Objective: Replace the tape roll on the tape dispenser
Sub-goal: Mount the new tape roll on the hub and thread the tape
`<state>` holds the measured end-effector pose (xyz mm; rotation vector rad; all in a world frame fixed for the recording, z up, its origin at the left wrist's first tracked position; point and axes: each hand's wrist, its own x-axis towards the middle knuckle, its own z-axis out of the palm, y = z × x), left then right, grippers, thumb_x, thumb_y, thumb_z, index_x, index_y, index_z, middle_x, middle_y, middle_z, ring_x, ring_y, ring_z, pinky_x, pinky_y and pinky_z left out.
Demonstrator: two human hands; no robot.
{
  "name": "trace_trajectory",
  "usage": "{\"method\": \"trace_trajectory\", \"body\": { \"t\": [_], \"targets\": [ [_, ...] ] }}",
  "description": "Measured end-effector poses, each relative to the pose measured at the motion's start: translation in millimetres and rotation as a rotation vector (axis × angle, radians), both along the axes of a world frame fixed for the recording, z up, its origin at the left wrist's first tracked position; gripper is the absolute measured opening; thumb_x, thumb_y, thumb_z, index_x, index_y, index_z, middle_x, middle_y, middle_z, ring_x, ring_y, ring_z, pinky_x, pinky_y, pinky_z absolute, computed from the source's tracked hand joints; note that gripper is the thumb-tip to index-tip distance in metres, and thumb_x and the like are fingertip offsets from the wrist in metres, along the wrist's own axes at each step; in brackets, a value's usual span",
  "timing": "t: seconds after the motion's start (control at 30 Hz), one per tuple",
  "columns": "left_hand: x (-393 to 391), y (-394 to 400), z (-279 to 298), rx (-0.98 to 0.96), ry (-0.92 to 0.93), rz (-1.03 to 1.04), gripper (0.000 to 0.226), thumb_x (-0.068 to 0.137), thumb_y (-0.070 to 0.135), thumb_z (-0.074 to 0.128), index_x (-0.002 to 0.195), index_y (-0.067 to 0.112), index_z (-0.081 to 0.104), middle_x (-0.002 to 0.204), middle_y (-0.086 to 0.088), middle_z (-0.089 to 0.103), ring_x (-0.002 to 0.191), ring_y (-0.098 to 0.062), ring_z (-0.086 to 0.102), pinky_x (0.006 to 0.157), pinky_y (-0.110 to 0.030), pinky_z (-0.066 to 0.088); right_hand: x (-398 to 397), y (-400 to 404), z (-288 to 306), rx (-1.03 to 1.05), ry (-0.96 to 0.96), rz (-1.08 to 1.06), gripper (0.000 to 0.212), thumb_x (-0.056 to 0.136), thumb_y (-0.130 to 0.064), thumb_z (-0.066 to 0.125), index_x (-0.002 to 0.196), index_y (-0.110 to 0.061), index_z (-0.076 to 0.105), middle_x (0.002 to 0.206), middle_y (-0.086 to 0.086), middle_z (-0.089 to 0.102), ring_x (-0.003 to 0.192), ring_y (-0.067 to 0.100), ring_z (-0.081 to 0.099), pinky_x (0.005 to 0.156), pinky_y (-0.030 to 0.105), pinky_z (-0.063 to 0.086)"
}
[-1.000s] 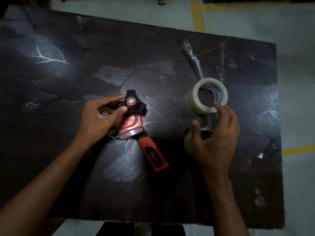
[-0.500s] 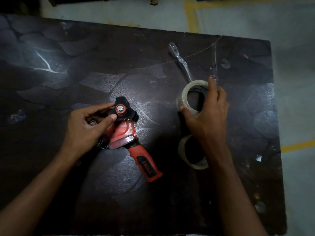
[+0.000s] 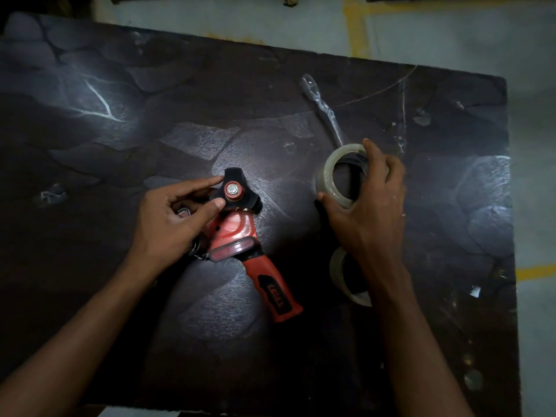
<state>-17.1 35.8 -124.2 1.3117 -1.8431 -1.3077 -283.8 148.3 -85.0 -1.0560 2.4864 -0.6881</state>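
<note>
A red and black tape dispenser (image 3: 240, 236) lies flat on the dark table (image 3: 150, 130), its black three-lobed spool hub bare, handle pointing toward me. My left hand (image 3: 171, 221) grips the dispenser's head beside the hub, thumb and forefinger on it. A full roll of clear tape (image 3: 331, 176) lies to the right; my right hand (image 3: 370, 203) closes around its near and right rim, thumb on the near edge and fingers over the far edge. A thinner, nearly used roll (image 3: 340, 272) lies closer to me, partly hidden under my right wrist.
A twisted strip of clear tape (image 3: 323, 111) lies behind the full roll. The table's right edge (image 3: 511, 236) meets a pale floor with yellow lines. Small scraps dot the table's right side.
My right hand moved from the thin near roll up to the full roll and closed on its rim. My left hand stayed on the dispenser.
</note>
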Motion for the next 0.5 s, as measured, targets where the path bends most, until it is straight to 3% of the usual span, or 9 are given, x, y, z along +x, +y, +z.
{"method": "trace_trajectory", "body": {
  "t": [0.17,0.3,0.4,0.5],
  "targets": [
    [0,-1,1,-0.006,0.015,-0.008,0.037,0.090,0.015,0.086,0.125,0.025,0.080,0.110,0.009,0.083,0.087,0.008,0.072,0.082,-0.011,0.054,16,-6,1,-0.064,-0.041,0.043,0.102,0.077,-0.041,0.089,0.161,-0.027,0.032,0.161,0.009,0.034,0.144,0.032,0.042,0.106,0.054,0.053],
    [1,0,1,0.013,0.026,-0.006,0.037,0.091,0.016,0.085,0.126,0.028,0.080,0.109,0.007,0.084,0.088,-0.001,0.075,0.082,-0.013,0.055,29,-11,5,-0.132,-0.074,0.139,0.100,0.076,-0.039,0.089,0.160,-0.027,0.035,0.158,0.005,0.038,0.140,0.027,0.045,0.104,0.046,0.052],
    [-1,0,2,0.026,0.049,0.006,0.035,0.090,0.022,0.082,0.124,0.028,0.080,0.106,0.007,0.084,0.084,0.006,0.073,0.079,-0.011,0.054,40,-16,15,-0.206,-0.127,0.216,0.097,0.076,-0.037,0.089,0.158,-0.024,0.039,0.155,0.004,0.042,0.137,0.023,0.047,0.106,0.039,0.047],
    [-2,0,4,0.028,0.067,0.028,0.033,0.091,0.027,0.077,0.123,0.027,0.080,0.108,0.012,0.082,0.089,0.008,0.074,0.082,-0.013,0.056,52,-20,26,-0.341,-0.215,0.320,0.092,0.079,-0.030,0.089,0.156,-0.017,0.040,0.153,0.004,0.045,0.139,0.023,0.050,0.114,0.046,0.047]
  ]
}}
